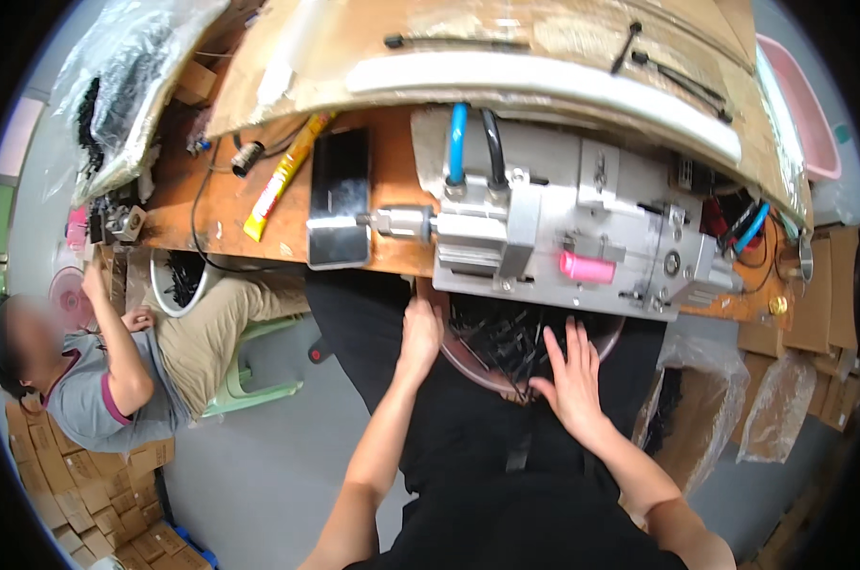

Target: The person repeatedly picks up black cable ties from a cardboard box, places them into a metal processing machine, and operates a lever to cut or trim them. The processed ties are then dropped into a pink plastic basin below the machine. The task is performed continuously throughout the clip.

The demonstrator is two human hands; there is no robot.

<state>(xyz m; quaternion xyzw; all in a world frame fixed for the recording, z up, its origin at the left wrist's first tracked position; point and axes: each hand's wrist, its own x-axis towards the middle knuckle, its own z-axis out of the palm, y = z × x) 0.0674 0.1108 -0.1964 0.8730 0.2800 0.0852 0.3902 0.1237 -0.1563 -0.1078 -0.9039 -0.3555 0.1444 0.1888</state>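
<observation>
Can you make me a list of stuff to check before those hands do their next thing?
1. Bowl close by: ok, it sits below the bench edge, between the hands.
2. Black pieces in it: ok, a jumbled pile.
3. Right hand free: ok, its fingers are spread at the bowl's right side.
4. Left hand gripping the bowl: cannot tell, it's at the left rim.
5. Machine's left end uncluttered: not ok, a phone lies there.
</observation>
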